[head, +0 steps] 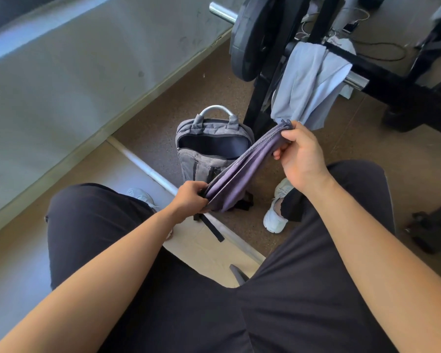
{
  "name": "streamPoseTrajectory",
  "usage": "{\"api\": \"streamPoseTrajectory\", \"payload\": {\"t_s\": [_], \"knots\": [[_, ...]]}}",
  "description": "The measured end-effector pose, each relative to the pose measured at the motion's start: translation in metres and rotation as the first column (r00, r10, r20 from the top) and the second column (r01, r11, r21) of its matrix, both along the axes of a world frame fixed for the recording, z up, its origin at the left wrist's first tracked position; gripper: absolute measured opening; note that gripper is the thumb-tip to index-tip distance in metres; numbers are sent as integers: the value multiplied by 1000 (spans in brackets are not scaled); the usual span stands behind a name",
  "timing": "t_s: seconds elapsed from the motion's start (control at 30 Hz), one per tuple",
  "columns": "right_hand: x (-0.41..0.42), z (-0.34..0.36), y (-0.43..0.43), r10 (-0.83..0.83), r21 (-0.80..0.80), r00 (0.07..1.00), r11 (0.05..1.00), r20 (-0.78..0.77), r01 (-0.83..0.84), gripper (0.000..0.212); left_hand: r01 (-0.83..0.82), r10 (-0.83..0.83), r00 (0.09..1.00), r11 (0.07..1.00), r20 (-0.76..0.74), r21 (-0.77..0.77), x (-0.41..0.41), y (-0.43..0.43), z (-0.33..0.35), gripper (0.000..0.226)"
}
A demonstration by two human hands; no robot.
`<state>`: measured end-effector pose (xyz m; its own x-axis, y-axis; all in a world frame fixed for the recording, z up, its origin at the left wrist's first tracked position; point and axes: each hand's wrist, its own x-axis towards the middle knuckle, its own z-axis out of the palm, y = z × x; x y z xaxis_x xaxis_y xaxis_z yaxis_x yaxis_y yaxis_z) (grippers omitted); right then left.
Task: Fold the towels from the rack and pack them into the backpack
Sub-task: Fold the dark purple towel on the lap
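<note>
Seated person, 2 bare arms reaching out over the knees.

- Purple towel point(239, 174): folded into a long, narrow stack, held in the air just above and in front of the grey backpack point(189, 164). It runs from near-left to far-right.
- Left hand point(189, 197): fingers curled round the near end of the stack, gripping it closed.
- Right hand point(301, 159): thumb on top and fingers underneath, pinching the far end. The fingers are only partly closed.
- The backpack stands upright on the floor between the feet, main compartment unzipped and gaping. No towel visible inside; the interior is dark.
- Light blue towel point(308, 82): still draped and bunched over a bar of the black rack point(257, 105), far right, beside the weight plate point(250, 39).

Risks, as judged:
- The layers already splay along the open edge, and a looser pinch at either end would let the fold fan apart.
- The stack looks longer than the bag's mouth. Pushed in flat, it may catch on the zip edge or need 1 more fold.
- The backpack is unsupported, so a downward push with both hands busy could tip it.
- The blue towel hangs unevenly and could slide off.

Writing: no brand, label or text legible on the bag, towels or plate.
</note>
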<state>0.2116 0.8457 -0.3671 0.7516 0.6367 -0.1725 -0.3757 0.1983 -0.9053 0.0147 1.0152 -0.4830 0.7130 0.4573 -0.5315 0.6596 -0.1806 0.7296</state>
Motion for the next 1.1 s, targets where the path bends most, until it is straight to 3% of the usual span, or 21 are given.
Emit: {"api": "streamPoseTrajectory", "payload": {"t_s": [0.07, 0.3, 0.43, 0.5, 0.57, 0.63, 0.73, 0.83, 0.9, 0.97, 1.03, 1.1], "knots": [[6, -2, -1, -71, -84, 995, 993, 71, 77, 10, -93, 98, 995, 987, 29, -133, -3, 0, 5, 27], [27, -11, -13, -158, -303, 948, 921, 278, 243, 6, -278, 317, 937, 932, 149, -232, -9, 9, 16, 32], [32, -15, -15, -202, -360, 933, 882, 299, 306, 4, -353, 417, 889, 886, 186, -302, -12, 18, 22, 25], [33, -16, -15, -212, -371, 940, 878, 269, 304, 4, -334, 400, 896, 893, 194, -302, -15, 24, 26, 36], [31, -17, -14, -202, -361, 955, 892, 219, 272, 4, -315, 360, 911, 922, 199, -225, -16, 26, 28, 50], [27, -16, -15, -153, -329, 969, 920, 194, 211, 13, -311, 315, 932, 949, 179, -53, -17, 25, 29, 57], [21, -13, -14, -112, -279, 972, 946, 205, 168, 19, -283, 260, 952, 949, 162, 142, -17, 23, 33, 51], [19, -11, -14, -173, -286, 947, 925, 270, 250, 12, -330, 289, 928, 931, 233, 158, -16, 22, 37, 40], [23, -15, -16, -161, -358, 899, 877, 408, 320, 16, -394, 339, 889, 908, 306, 139, -15, 23, 41, 32], [28, -19, -20, -49, -444, 777, 797, 628, 410, 26, -439, 360, 846, 889, 393, 132, -16, 23, 48, 24], [30, -19, -21, 95, -502, 636, 706, 766, 499, 31, -465, 415, 789, 885, 452, 0, -16, 25, 58, 20], [28, -16, -18, 141, -497, 570, 681, 809, 538, 31, -486, 522, 739, 851, 426, -201, -14, 28, 64, 12]]}}
